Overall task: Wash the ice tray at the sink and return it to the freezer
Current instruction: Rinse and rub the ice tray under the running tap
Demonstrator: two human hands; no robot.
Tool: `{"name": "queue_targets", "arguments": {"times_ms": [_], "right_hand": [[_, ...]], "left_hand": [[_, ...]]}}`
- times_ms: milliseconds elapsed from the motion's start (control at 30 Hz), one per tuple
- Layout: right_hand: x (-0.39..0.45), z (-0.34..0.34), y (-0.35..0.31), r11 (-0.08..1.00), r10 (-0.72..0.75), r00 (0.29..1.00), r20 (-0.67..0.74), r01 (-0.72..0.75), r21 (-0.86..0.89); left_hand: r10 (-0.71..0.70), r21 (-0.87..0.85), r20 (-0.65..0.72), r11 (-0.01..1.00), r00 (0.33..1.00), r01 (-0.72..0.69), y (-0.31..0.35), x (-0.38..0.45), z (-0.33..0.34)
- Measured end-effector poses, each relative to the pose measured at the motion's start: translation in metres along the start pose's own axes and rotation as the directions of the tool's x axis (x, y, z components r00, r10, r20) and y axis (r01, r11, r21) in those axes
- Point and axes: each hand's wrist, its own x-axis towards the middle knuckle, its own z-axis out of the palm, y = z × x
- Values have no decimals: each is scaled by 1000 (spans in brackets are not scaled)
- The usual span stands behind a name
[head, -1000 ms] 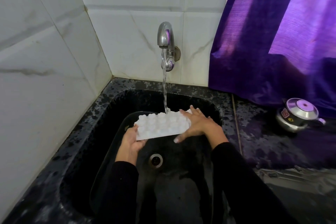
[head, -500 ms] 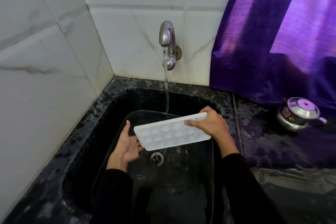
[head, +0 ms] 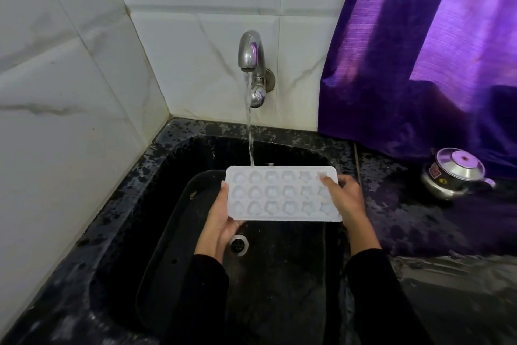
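A white ice tray [head: 282, 194] with several shaped cells faces up, held level over the black sink [head: 156, 190]. My left hand [head: 223, 218] grips its left end from below, thumb on the rim. My right hand [head: 345, 199] holds the right end, fingers over the corner cells. Water runs from the metal tap [head: 251, 59] and the stream meets the tray's far left edge. The drain [head: 238, 244] shows below the tray.
A dark rectangular basin or tray [head: 167, 246] lies inside the sink under my hands. A steel lidded pot [head: 454, 172] stands on the black counter at right, below a purple curtain [head: 419, 50]. White tiled walls close the left and back.
The tray was bottom-up under the stream, then tipped on edge, and now lies cells-up and level. My left hand has taken hold of its left end again.
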Motion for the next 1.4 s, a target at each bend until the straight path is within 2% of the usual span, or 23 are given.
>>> {"name": "queue_targets", "arguments": {"times_ms": [200, 333, 533, 833, 1400], "right_hand": [[-1, -7, 4, 966, 22, 1000, -5, -20, 256], [-5, -2, 9, 870, 86, 985, -150, -1, 493], [-5, 6, 10, 852, 86, 959, -272, 71, 519], [-7, 21, 6, 855, 36, 950, -309, 131, 501], [5, 17, 3, 902, 0, 932, -361, 156, 404]], "left_hand": [[12, -42, -112, 999, 994, -17, -3, 10, 27], [31, -30, -185, 999, 982, -38, -6, 12, 38], [40, -59, -234, 997, 971, -55, -11, 15, 44], [32, -84, -268, 995, 963, -56, -4, 10, 34], [20, -65, -213, 997, 977, -35, 15, 28, 59]]}}
